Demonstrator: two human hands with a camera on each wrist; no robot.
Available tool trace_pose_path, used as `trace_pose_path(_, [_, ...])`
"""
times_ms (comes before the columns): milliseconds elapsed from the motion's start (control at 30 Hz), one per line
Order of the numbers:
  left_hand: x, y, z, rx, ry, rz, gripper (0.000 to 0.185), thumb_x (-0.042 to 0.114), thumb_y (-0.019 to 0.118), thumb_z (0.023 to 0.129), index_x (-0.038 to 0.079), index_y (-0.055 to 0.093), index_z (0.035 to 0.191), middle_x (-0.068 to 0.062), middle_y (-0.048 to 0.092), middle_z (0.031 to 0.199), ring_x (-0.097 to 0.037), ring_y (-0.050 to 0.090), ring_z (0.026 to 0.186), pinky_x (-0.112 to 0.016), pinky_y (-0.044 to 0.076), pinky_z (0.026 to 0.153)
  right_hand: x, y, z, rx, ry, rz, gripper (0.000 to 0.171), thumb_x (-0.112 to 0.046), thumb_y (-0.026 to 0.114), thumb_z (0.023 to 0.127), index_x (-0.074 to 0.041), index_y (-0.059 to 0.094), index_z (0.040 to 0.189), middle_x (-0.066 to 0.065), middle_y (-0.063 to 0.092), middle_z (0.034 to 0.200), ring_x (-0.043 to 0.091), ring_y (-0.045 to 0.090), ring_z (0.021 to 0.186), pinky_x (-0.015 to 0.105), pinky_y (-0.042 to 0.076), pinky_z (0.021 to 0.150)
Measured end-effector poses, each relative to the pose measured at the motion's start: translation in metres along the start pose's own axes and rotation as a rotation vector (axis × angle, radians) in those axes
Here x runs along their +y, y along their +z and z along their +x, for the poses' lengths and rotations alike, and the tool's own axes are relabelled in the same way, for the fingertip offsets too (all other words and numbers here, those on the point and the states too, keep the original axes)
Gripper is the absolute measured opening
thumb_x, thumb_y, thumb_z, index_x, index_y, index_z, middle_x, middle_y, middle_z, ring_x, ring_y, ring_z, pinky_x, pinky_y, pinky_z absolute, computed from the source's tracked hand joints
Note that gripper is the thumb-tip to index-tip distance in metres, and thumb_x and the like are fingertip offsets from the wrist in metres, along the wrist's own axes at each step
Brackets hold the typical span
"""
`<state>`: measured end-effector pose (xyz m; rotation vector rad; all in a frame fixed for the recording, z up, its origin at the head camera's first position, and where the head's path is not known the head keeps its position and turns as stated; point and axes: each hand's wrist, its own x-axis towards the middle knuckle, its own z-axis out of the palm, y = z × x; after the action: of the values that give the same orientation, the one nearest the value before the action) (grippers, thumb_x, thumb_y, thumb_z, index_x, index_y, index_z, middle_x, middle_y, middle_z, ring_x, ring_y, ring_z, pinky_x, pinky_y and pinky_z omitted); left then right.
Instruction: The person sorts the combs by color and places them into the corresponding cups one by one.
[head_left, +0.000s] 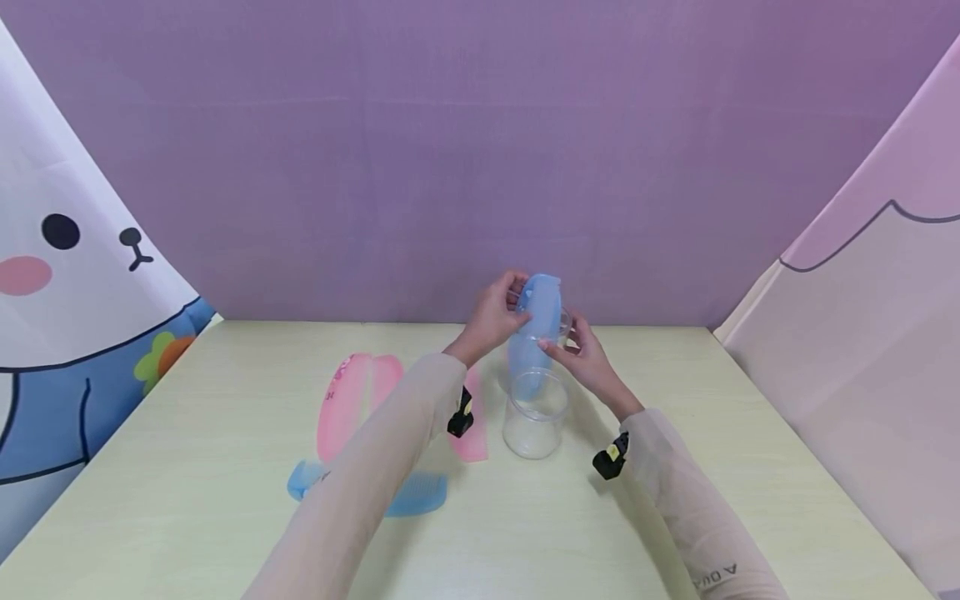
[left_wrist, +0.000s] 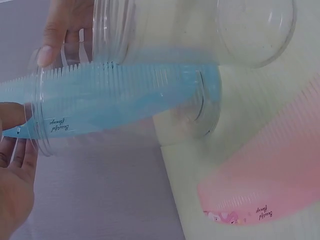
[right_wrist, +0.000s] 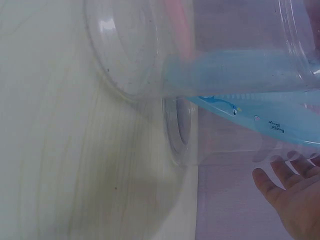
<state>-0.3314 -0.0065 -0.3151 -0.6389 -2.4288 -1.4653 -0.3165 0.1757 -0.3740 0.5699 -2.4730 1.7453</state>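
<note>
Blue comb [head_left: 534, 329] stands in far clear jar [head_left: 551, 329], both hands pinching it; near jar [head_left: 534, 417] empty.

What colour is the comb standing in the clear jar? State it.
Light translucent blue comb with small dark script near its spine, clearest in the left wrist view.

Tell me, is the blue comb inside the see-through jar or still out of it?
Partly in. The blue comb stands with its lower end inside the clear jar, its top sticking out above the rim, held by the left hand.
</note>
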Motion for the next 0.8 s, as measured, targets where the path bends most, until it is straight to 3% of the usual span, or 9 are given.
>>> trace_pose_path(367, [-0.002, -0.001, 0.003, -0.005, -0.024, 0.097, 0.049, 0.0, 0.066, 0.079, 0.006, 0.045, 0.122, -0.013, 0.057, 0.115, -0.024, 0.056, 0.105, -0.035, 0.047, 0.095, -0.024, 0.001, -0.009, -0.018, 0.044, 0.029, 0.076, -0.019, 0.059, 0.088, -0.006, 0.011, 0.145, 0.019, 0.02, 0.148, 0.037, 0.029, 0.133, 0.05, 0.033, 0.105])
trace_pose_path(567, [-0.003, -0.004, 0.001, -0.048, -0.072, 0.128, 0.054, 0.006, 0.064, 0.083, 0.008, 0.039, 0.131, -0.012, 0.05, 0.126, -0.025, 0.051, 0.114, -0.038, 0.044, 0.099, -0.028, 0.003, -0.011, -0.018, 0.046, 0.019, 0.076, -0.019, 0.059, 0.088, -0.006, 0.011, 0.145, 0.019, 0.021, 0.147, 0.037, 0.031, 0.132, 0.049, 0.034, 0.105])
trace_pose_path(800, [-0.005, -0.007, 0.002, -0.086, -0.045, 0.142, 0.059, 0.007, 0.062, 0.084, 0.004, 0.034, 0.136, -0.016, 0.047, 0.13, -0.028, 0.047, 0.12, -0.038, 0.041, 0.101, -0.027, 0.004, -0.009, -0.02, 0.038, 0.022, 0.075, -0.018, 0.059, 0.088, -0.005, 0.012, 0.145, 0.02, 0.022, 0.147, 0.037, 0.031, 0.132, 0.049, 0.034, 0.105])
